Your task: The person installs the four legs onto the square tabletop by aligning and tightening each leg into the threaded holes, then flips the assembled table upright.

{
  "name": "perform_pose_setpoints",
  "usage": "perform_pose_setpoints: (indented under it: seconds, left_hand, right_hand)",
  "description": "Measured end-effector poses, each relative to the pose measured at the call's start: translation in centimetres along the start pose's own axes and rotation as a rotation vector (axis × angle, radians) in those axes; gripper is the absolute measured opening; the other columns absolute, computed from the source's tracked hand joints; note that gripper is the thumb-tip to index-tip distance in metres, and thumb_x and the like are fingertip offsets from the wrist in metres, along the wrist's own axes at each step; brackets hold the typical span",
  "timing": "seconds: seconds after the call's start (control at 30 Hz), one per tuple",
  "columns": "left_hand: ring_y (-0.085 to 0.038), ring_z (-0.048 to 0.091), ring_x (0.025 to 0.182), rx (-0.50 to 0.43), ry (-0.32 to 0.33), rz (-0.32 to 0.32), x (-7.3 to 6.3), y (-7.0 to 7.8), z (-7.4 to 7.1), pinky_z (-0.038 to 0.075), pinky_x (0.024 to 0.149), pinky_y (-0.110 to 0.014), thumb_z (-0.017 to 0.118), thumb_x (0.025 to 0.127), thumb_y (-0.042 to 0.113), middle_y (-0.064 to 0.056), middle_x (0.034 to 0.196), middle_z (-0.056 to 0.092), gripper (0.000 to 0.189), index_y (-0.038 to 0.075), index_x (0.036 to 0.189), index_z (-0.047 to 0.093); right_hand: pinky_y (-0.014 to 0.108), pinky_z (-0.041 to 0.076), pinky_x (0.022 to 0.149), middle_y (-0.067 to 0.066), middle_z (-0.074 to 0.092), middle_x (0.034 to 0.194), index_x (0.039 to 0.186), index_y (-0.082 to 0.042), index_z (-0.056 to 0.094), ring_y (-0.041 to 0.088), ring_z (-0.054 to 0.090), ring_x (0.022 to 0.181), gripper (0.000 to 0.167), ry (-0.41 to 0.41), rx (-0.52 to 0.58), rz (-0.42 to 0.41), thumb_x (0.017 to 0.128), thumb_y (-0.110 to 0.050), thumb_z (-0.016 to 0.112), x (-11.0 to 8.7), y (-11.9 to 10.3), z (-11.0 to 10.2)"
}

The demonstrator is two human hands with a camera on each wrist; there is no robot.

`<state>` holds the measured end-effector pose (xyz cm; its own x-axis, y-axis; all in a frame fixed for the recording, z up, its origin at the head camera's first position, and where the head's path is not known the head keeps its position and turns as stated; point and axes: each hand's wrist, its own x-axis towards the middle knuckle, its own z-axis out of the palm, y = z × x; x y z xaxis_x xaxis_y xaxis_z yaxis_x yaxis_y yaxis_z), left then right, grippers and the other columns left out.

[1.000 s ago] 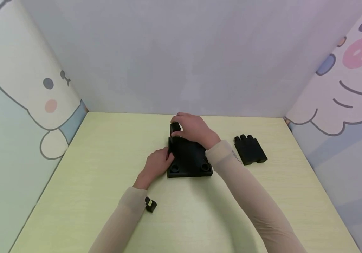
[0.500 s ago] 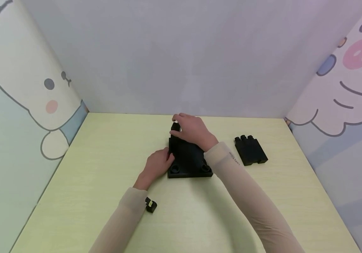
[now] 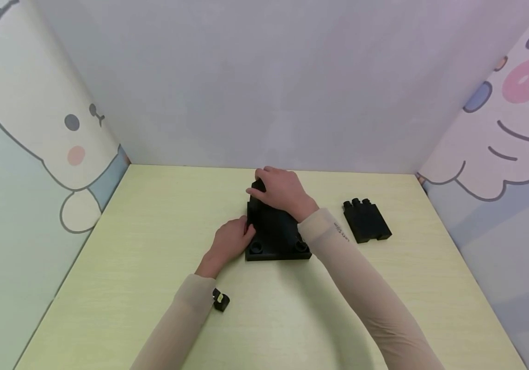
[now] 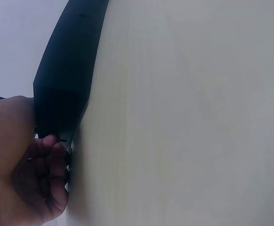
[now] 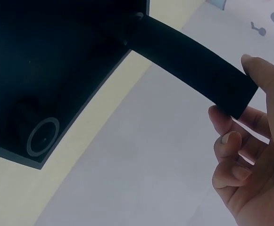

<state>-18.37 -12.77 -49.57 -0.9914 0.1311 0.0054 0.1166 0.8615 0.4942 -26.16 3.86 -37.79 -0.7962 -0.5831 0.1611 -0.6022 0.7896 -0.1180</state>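
A black plastic tray-like base [image 3: 276, 226] with round sockets near its corners lies on the table. From its far left corner a flat black leg [image 5: 193, 66] stands up. My right hand [image 3: 283, 190] pinches the free end of that leg between thumb and fingers; the other fingers are curled in the right wrist view [image 5: 245, 155]. With my left hand [image 3: 231, 239] I grip the base's left edge, thumb over the top. In the left wrist view the fingers are curled at the dark edge, and their tips are partly hidden.
A black panel [image 3: 367, 222] with three pegs lies on the table to the right. A small black piece [image 3: 221, 300] sits beside the left sleeve, partly covered by it. Walls with cartoon figures enclose the table [image 3: 153, 216] at the back and sides.
The right hand and the leg's top have shifted very slightly to the right, and the right thumb now lies further across the leg. The left hand and the base hold nearly still.
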Motion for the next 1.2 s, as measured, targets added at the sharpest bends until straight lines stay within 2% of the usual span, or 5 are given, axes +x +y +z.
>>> perform_pose_setpoints:
  seconds: [0.2, 0.33, 0.5, 0.77, 1.2]
  left_hand:
    - [-0.016, 0.045, 0.056, 0.006, 0.001, -0.007, 0.1, 0.0, 0.0, 0.030, 0.052, -0.028, 0.047, 0.103, 0.029, -0.002, 0.065, 0.047, 0.028, 0.010, 0.084, 0.053]
    - [-0.016, 0.045, 0.056, 0.010, 0.001, -0.012, 0.2, -0.1, 0.0, 0.030, 0.052, -0.028, 0.047, 0.103, 0.029, -0.002, 0.065, 0.047, 0.028, 0.011, 0.083, 0.053]
    - [-0.016, 0.045, 0.056, 0.003, 0.006, -0.009, 0.1, -0.1, 0.0, 0.030, 0.052, -0.028, 0.047, 0.102, 0.029, -0.002, 0.065, 0.047, 0.028, 0.011, 0.082, 0.052]
    - [-0.016, 0.044, 0.056, -0.004, 0.009, -0.018, 0.0, 0.0, 0.0, 0.029, 0.051, -0.028, 0.047, 0.102, 0.029, -0.001, 0.065, 0.046, 0.029, 0.011, 0.080, 0.051]
    - [-0.017, 0.045, 0.057, 0.004, 0.000, -0.019, 0.0, -0.1, 0.3, 0.030, 0.053, -0.028, 0.047, 0.103, 0.030, -0.002, 0.066, 0.048, 0.028, 0.011, 0.083, 0.053]
  right_hand:
    - [0.038, 0.055, 0.074, 0.000, 0.069, 0.112, 0.133, -0.020, 0.062, 0.015, 0.068, 0.090, 0.053, -0.045, 0.002, -0.043, 0.094, -0.056, 0.064, 0.1, 0.4, -0.7]
    - [0.040, 0.057, 0.080, 0.000, 0.067, 0.123, 0.136, -0.021, 0.061, 0.018, 0.069, 0.097, 0.048, -0.101, 0.002, -0.087, 0.095, -0.045, 0.068, 0.1, 0.3, -1.4]
    - [0.040, 0.056, 0.090, 0.001, 0.065, 0.130, 0.139, -0.020, 0.060, 0.020, 0.067, 0.108, 0.043, -0.164, 0.001, -0.102, 0.098, -0.032, 0.063, 0.3, 0.1, -1.8]
    - [0.037, 0.054, 0.082, 0.003, 0.067, 0.114, 0.127, -0.016, 0.065, 0.017, 0.064, 0.093, 0.035, -0.164, 0.006, -0.071, 0.099, -0.037, 0.065, 0.5, 0.1, -1.8]
    - [0.035, 0.047, 0.066, 0.001, 0.062, 0.085, 0.098, -0.013, 0.059, 0.018, 0.058, 0.074, 0.033, -0.043, 0.007, 0.036, 0.096, -0.045, 0.064, 0.2, -0.4, -0.5]
